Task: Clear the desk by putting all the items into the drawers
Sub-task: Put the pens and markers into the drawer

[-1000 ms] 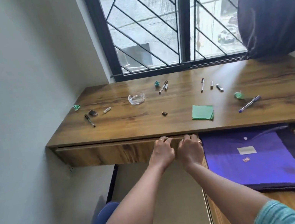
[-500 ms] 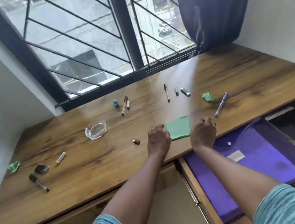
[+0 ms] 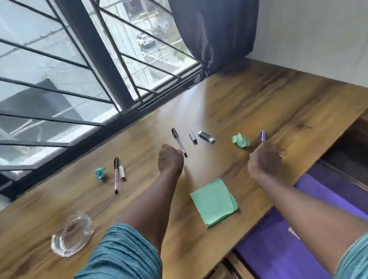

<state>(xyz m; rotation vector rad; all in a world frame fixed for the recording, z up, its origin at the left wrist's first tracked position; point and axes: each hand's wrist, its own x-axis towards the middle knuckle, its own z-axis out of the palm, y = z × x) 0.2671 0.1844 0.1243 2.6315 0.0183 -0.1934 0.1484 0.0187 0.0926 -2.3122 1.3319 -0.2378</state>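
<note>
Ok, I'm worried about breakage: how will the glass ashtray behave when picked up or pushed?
The glass ashtray looks thick-walled, so probably heavy for its size and chippable if dropped. Its shiny surface may be slippery. Low and flat on the desk, it should slide, not tip, when pushed.

My left hand (image 3: 170,159) reaches far forward, back up, fingers hidden from me; my right hand (image 3: 264,162) curls round a purple pen (image 3: 263,136).

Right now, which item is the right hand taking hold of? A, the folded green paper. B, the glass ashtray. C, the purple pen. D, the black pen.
C: the right hand curls over the near end of the purple pen, whose far end sticks out beyond it.
</note>
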